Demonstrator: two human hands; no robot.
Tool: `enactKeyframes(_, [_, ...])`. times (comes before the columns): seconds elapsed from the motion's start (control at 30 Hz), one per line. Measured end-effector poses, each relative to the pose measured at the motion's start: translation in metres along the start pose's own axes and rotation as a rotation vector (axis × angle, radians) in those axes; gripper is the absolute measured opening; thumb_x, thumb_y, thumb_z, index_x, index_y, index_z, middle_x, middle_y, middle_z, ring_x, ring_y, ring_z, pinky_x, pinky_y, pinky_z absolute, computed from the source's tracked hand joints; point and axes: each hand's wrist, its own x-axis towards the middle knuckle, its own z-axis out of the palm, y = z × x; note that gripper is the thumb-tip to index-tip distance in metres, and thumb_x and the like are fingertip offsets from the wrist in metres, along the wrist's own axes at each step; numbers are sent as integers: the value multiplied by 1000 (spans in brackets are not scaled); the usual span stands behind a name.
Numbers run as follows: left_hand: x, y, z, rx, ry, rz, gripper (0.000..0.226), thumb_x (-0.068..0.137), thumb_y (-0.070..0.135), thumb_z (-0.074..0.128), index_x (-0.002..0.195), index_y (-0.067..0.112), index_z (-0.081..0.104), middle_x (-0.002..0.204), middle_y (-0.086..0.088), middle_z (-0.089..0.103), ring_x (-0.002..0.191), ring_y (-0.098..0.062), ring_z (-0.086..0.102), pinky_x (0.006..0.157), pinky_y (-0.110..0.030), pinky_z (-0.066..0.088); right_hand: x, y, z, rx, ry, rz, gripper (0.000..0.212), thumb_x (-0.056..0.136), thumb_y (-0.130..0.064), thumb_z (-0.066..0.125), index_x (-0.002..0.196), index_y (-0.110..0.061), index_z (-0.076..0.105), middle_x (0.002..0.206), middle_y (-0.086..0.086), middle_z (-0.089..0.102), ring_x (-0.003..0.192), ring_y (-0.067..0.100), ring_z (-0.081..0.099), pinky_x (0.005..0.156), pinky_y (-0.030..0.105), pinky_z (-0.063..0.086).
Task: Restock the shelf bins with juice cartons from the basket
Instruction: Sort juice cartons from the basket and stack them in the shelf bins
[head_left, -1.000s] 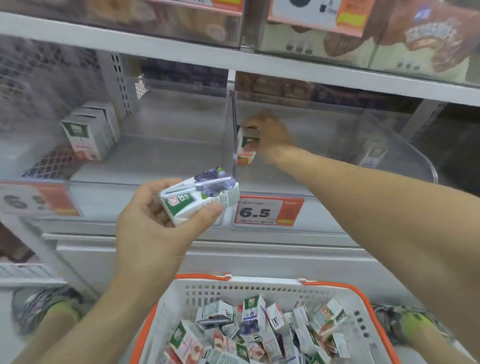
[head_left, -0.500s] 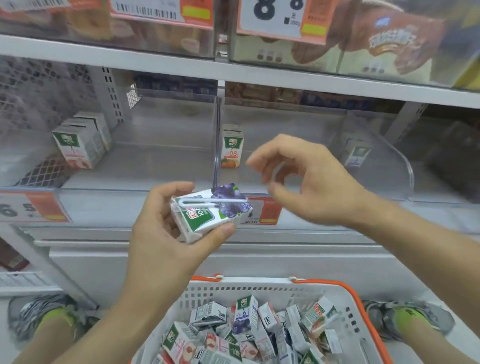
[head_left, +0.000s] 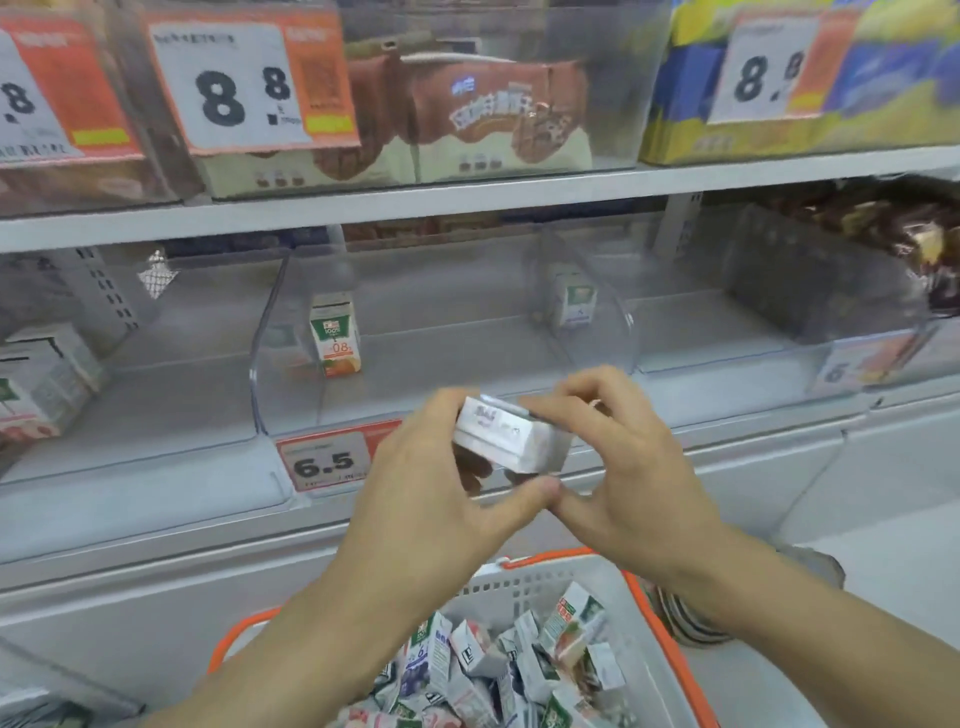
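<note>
Both hands hold one small white juice carton (head_left: 511, 439) in front of the shelf edge. My left hand (head_left: 431, 483) grips it from the left and below, thumb under it. My right hand (head_left: 618, 467) pinches its right end with curled fingers. In the middle clear shelf bin (head_left: 291, 415) one orange juice carton (head_left: 335, 335) stands upright. A second carton (head_left: 571, 299) stands behind the curved divider further right. Several cartons (head_left: 36, 374) sit in the left bin. The white basket with an orange rim (head_left: 660, 623) below holds several loose cartons (head_left: 498, 670).
A 6.5 price tag (head_left: 324, 462) hangs on the bin front. The upper shelf carries snack packs (head_left: 493, 114) behind 8.8 price tags (head_left: 244, 83). A dark bin with wrapped goods (head_left: 883, 239) is at the right. A shoe (head_left: 691, 613) shows beside the basket.
My right hand left the orange carton standing in the middle bin, came back and took hold of the carton in my left hand. The view has shifted right and upward.
</note>
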Motion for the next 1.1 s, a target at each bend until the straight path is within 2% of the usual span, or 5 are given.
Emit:
enactKeyframes(0.27, [75,8,49,365,-158,241,72,88,48,65,147,31,28,141,11,34,126,-10,40,103,-26,37,10,59,-67,435,218,401,52,89,-4,71,124,-30,43,109,-11,68,100,11,69,81,29,59])
enactKeyframes(0.53, [79,-35,98,511,-54,422,49,79,36,78,121,26,56,98,11,64,82,-14,63,76,-28,38,103,182,-65,59,-143,572,53,77,-16,85,117,-22,52,108,1,68,82,10,68,62,13,55])
enactKeyframes(0.63, [83,-44,101,522,22,503,50,72,24,84,118,23,62,96,10,67,78,-15,65,71,-26,42,132,210,-27,140,-342,650,51,75,-3,84,114,-15,53,110,17,63,83,30,70,65,43,63])
enactKeyframes(0.97, [82,-46,106,510,91,529,52,66,6,87,112,20,67,94,8,71,76,-21,68,67,-31,46,141,214,-6,-202,-451,603,64,79,-22,80,128,-13,40,113,7,57,93,27,60,81,34,51])
enactKeyframes(1.1, [79,-42,100,480,59,530,51,75,14,82,121,19,60,109,2,68,98,-24,65,89,-29,40,113,181,-45,-214,-96,399,26,83,-15,71,108,-12,64,98,1,66,88,18,66,83,29,52])
